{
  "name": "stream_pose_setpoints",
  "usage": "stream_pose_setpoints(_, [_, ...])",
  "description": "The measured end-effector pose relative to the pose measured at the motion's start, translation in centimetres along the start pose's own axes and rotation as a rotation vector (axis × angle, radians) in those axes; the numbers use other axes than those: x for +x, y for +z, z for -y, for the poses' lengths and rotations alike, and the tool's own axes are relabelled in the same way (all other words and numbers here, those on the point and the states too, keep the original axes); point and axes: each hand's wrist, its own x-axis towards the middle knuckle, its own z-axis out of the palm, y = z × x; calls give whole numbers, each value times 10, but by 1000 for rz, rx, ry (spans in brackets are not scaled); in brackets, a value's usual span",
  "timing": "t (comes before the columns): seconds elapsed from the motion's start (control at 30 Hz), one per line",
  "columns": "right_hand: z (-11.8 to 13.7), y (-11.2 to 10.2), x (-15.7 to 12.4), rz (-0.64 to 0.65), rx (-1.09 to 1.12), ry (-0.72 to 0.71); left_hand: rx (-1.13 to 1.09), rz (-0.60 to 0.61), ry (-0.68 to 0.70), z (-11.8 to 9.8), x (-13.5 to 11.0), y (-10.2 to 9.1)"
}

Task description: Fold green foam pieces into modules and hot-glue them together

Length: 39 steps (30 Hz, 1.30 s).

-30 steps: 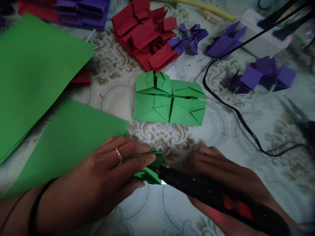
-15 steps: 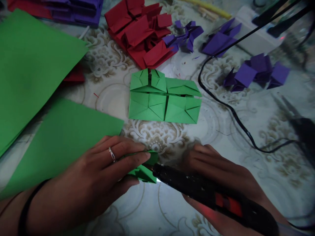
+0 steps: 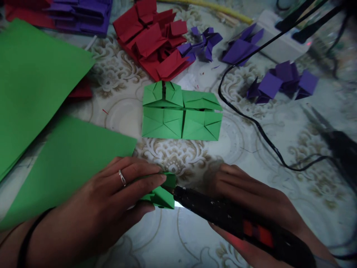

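My left hand [image 3: 111, 201], a ring on one finger, presses down on a small folded green paper piece [image 3: 163, 193] with its fingers closed over it. My right hand [image 3: 251, 201] grips a black and red glue gun [image 3: 231, 221], whose tip touches the right edge of that piece. Beyond the hands lies a block of several folded green paper units [image 3: 181, 111] set side by side on the patterned surface.
Flat green sheets [image 3: 39, 85] lie at left. Red folded pieces [image 3: 153, 41] and purple folded pieces [image 3: 281, 82] are scattered at the back. A black cable [image 3: 251, 119] runs to a white power strip [image 3: 281, 44]. Dark scissors [image 3: 334, 134] lie at right.
The view has shifted slightly, so everything sits a little further left. Both hands, the glue gun and the green piece keep the same pose.
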Motion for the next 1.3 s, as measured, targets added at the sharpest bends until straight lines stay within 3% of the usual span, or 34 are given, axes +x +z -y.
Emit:
stream_pose_setpoints(0.3, [-5, -2, -7, 29, 0, 29, 3, 12, -21, -1, 0, -2])
stream_pose_setpoints(0.5, [-3, 2, -6, -49, 5, 57, 9, 16, -5, 0, -1, -3])
stream_pose_setpoints(0.8, [-2, -3, -3, -72, -25, 21, 33, 14, -51, -1, -2, -3])
stream_pose_setpoints(1.13, [-4, -4, -17, -108, -103, 89, 21, -38, -12, 3, -3, 1])
stream_pose_setpoints(1.3, [-6, 2, -9, -123, -30, 76, 30, -37, 16, 5, 1, -3])
